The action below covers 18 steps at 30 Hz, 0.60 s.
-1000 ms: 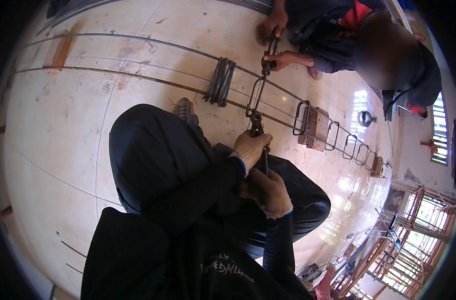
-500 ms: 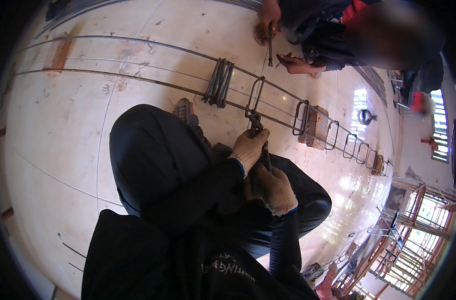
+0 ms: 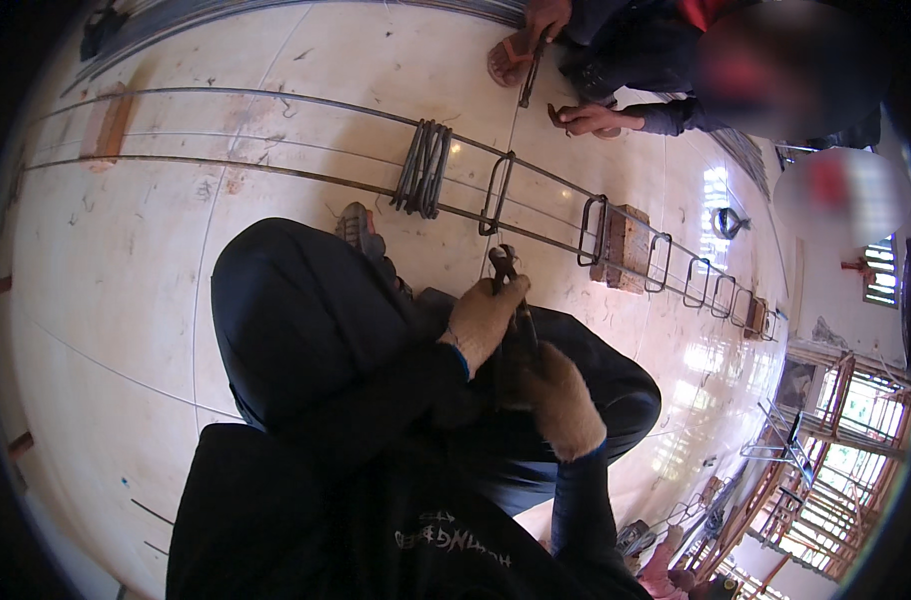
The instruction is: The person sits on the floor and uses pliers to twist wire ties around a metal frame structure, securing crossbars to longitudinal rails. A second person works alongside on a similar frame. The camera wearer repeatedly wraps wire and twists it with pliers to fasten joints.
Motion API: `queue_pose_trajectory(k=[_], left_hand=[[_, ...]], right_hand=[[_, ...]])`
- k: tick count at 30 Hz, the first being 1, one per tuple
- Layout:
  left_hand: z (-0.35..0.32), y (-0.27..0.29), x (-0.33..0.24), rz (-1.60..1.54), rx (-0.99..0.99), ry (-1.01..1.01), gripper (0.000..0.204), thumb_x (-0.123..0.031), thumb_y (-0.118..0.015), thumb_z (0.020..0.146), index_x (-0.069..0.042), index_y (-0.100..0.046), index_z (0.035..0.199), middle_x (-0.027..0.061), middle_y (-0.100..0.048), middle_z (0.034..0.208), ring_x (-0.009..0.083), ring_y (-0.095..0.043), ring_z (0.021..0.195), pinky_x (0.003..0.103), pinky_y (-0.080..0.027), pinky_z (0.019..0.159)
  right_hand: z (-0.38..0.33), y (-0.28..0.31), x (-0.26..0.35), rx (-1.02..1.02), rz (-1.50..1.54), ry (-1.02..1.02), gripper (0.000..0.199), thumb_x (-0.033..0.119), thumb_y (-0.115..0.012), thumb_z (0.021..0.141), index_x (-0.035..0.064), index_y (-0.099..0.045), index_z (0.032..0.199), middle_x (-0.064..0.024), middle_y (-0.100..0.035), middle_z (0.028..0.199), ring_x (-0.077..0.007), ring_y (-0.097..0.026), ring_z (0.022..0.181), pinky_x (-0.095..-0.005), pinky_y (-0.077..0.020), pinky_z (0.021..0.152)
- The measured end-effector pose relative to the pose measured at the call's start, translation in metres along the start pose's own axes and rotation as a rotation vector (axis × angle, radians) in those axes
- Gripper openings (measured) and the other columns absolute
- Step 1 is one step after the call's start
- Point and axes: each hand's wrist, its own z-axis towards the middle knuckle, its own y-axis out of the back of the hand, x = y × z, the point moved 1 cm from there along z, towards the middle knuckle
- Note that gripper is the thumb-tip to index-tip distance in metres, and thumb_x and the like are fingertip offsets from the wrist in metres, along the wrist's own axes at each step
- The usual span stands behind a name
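Both my hands wear tan knitted gloves. A pair of dark pincers points up and away from me, its head apart from the rebar and just short of the near long bar. My left hand is closed around the pincers close below the head. Lower down, my right hand is closed at the handles, its fingers shaded and blurred. Just beyond the pincers, a rectangular steel stirrup stands around the long rebar. Left of it, a bundle of stirrups hangs packed together on the bars.
A brick and a wooden block prop the bars. More stirrups are spaced toward the right. Across the bars, a co-worker's hand holds a dark tool; the other hand is near the floor. A wire coil lies farther right.
The pincers have come away from the near bar and stirrup, back toward me. My right hand has moved down and slightly right. The co-worker's tool has shifted left and down.
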Motion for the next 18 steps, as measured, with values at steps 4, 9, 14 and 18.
queue_pose_trajectory(k=[4, 9, 14, 18], left_hand=[[-0.047, -0.003, -0.026, 0.125, 0.016, -0.100, 0.056, -0.053, -0.065, 0.097, 0.003, -0.067, 0.102, 0.0168, -0.072, 0.090, 0.0307, -0.071, 0.087, 0.041, -0.054, 0.082], [-0.053, 0.012, -0.005, -0.195, 0.164, -0.091, 0.042, -0.042, -0.059, 0.102, -0.001, -0.065, 0.104, 0.0079, -0.064, 0.080, 0.0213, -0.064, 0.076, 0.038, -0.053, 0.075], [-0.074, 0.048, -0.044, -0.407, -0.042, -0.111, 0.030, -0.035, -0.051, 0.107, -0.007, -0.062, 0.103, -0.0010, -0.053, 0.072, 0.0156, -0.054, 0.065, 0.035, -0.051, 0.072], [-0.083, 0.071, -0.135, -0.611, 0.008, -0.106, 0.031, -0.037, -0.054, 0.106, -0.008, -0.063, 0.102, -0.0022, -0.053, 0.071, 0.0136, -0.052, 0.061, 0.033, -0.050, 0.066]], right_hand=[[-0.034, -0.012, 0.007, -0.113, 0.032, -0.251, 0.029, 0.007, -0.064, 0.094, -0.0044, -0.060, 0.121, -0.0175, -0.075, 0.106, -0.0245, -0.075, 0.095, -0.0362, -0.0588, 0.086], [-0.052, -0.019, 0.029, -0.090, -0.111, -0.048, 0.025, 0.010, -0.068, 0.094, -0.0011, -0.067, 0.116, -0.0202, -0.075, 0.104, -0.0305, -0.075, 0.097, -0.0410, -0.0586, 0.086], [-0.016, 0.025, 0.038, -0.233, -0.130, 0.095, 0.018, 0.021, -0.070, 0.096, 0.0049, -0.076, 0.102, -0.0202, -0.075, 0.106, -0.0397, -0.073, 0.098, -0.0485, -0.0587, 0.085], [0.080, 0.046, 0.004, -0.466, -0.376, 0.163, 0.029, 0.028, -0.075, 0.091, 0.0026, -0.079, 0.102, -0.0196, -0.078, 0.099, -0.0373, -0.076, 0.091, -0.0420, -0.0595, 0.082]])
